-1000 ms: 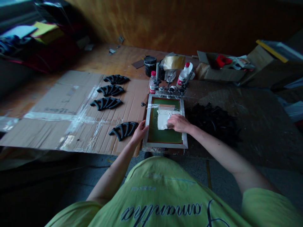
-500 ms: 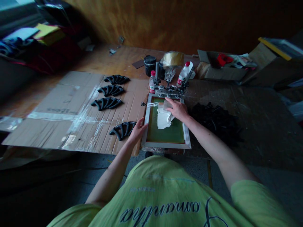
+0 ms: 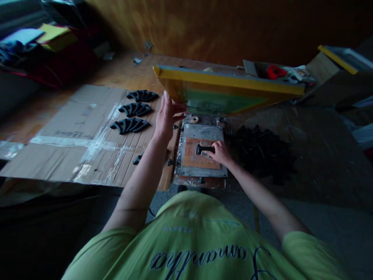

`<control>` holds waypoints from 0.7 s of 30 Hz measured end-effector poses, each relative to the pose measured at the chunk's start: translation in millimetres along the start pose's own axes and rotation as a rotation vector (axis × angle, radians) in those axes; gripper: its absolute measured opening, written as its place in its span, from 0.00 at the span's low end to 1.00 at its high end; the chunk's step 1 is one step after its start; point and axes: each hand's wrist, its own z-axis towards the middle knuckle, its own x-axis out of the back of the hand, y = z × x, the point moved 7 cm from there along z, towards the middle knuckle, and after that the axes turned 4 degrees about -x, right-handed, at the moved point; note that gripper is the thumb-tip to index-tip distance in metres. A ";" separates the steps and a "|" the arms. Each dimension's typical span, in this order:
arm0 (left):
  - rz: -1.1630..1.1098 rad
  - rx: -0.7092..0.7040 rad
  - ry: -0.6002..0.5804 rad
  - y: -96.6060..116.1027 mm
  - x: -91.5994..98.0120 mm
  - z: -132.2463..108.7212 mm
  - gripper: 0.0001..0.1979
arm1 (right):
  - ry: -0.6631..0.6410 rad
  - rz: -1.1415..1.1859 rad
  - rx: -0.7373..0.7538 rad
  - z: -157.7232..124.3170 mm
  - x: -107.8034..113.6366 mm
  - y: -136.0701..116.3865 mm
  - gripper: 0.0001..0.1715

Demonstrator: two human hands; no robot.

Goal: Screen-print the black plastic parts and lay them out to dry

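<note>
A screen frame (image 3: 227, 79) with yellow edges and a green mesh is tilted up over the work spot. Against its left side rests my left hand (image 3: 166, 116), fingers spread. Beneath it lies a grey metal plate (image 3: 204, 130) with an orange-brown board (image 3: 190, 155) on top. My right hand (image 3: 220, 153) pinches one end of a black curved part (image 3: 205, 149) over the board. On the cardboard to the left, black parts (image 3: 131, 125) lie in fanned rows; my left forearm partly hides the nearest ones.
A heap of black parts (image 3: 264, 151) lies right of the plate. Flat cardboard (image 3: 72, 124) covers the left of the table. A tape roll (image 3: 194, 119) sits behind the plate. At the back right is an open box (image 3: 250, 69) holding a red item.
The screen frame has swung up from flat, exposing the plate and board. My left hand rose with it. My right hand left the white-smeared area on the screen and now holds a black part.
</note>
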 end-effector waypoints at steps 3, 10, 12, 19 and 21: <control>-0.005 0.101 0.044 -34.3 2.0 -28.5 0.30 | -0.072 -0.116 -0.043 -6.6 -8.8 -25.8 0.13; -0.015 0.796 -0.240 -158.9 -12.5 -183.5 0.30 | -0.027 -0.008 0.146 -42.5 1.9 -98.9 0.14; -0.042 0.749 -0.085 -166.1 6.7 -185.8 0.25 | -0.089 0.034 0.347 -54.1 -0.8 -116.0 0.13; 0.487 0.610 0.449 -162.5 189.3 -152.8 0.26 | 0.108 -0.102 -0.118 -26.5 80.4 67.8 0.19; 0.720 0.697 0.485 -164.0 236.4 -160.3 0.29 | 0.094 -0.287 -0.464 -32.9 90.7 144.4 0.21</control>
